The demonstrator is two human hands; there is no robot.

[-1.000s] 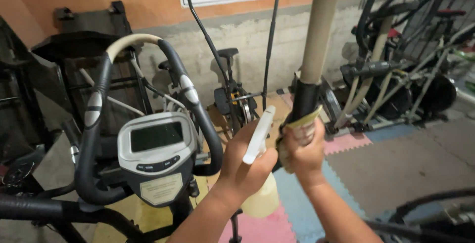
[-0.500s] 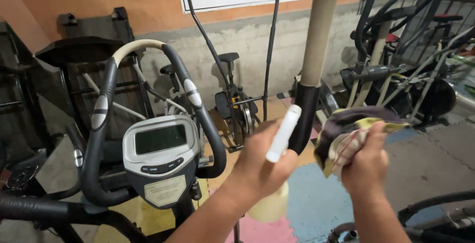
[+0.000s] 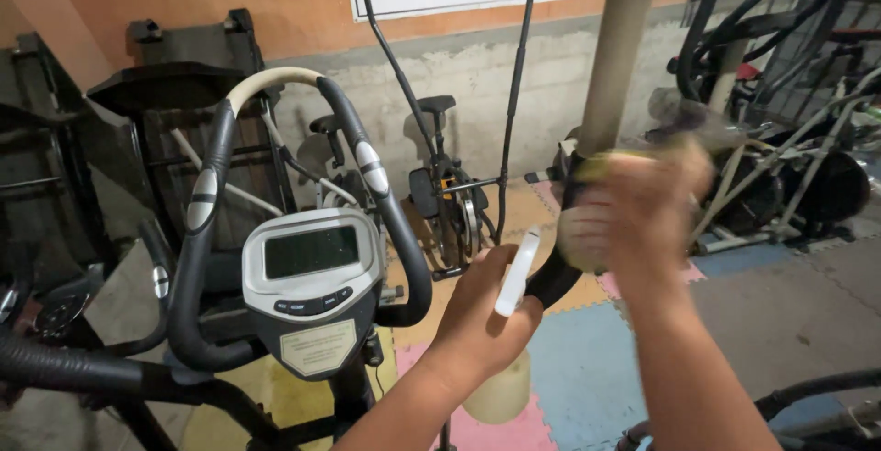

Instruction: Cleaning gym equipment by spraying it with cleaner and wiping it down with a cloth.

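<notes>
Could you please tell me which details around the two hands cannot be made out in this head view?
- Right hand: motion-blurred, so its grip on the cloth and the contact with the pole are unclear.
- Spray bottle: the left hand hides its neck and trigger.
- Console screen: too dim to read.
- Pole top: cut off by the upper edge.

Gym gear crowding around a padded floor.

A grey console (image 3: 315, 272) is sitting left of the left hand (image 3: 482, 318), an exercise bike (image 3: 443, 196) is standing beyond it against the concrete wall (image 3: 468, 75), and coloured floor mats (image 3: 587, 368) are lying below.
</notes>
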